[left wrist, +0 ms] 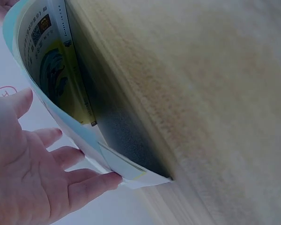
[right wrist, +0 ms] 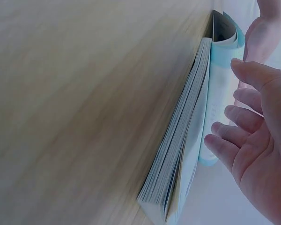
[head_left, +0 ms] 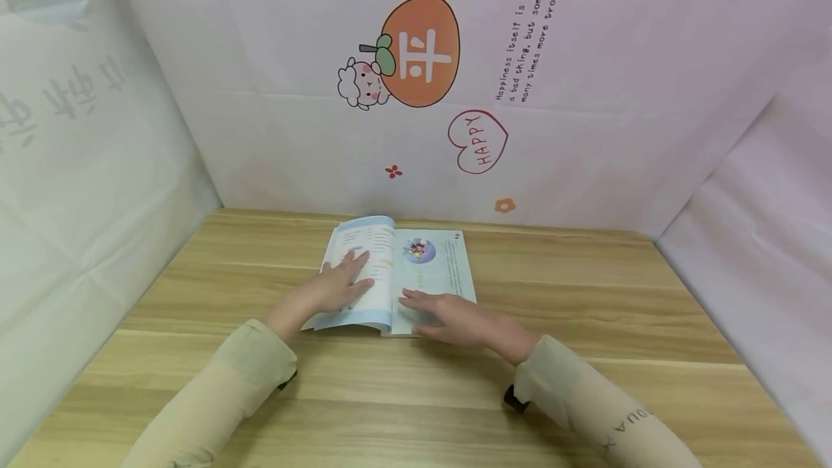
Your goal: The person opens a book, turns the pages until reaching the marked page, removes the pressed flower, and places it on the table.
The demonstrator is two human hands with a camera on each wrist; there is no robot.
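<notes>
An open book (head_left: 429,280) lies on the wooden table, its left leaves bowed up from the surface. My left hand (head_left: 336,286) rests with spread fingers on the left page (head_left: 379,298). In the left wrist view, the fingertips of that left hand (left wrist: 42,173) touch the curved leaf (left wrist: 79,131). Over the lower part of the right page is my right hand (head_left: 451,318), fingers extended. Seen from the right wrist, the right hand (right wrist: 257,122) is beside the thick stack of pages (right wrist: 180,126), gripping nothing; whether it touches the page I cannot tell.
The wooden table (head_left: 390,410) reaches back to a white printed cloth (head_left: 292,143). Similar cloth hangs at the left side (head_left: 84,186) and the right side (head_left: 754,237). Dark bands show at both cuffs.
</notes>
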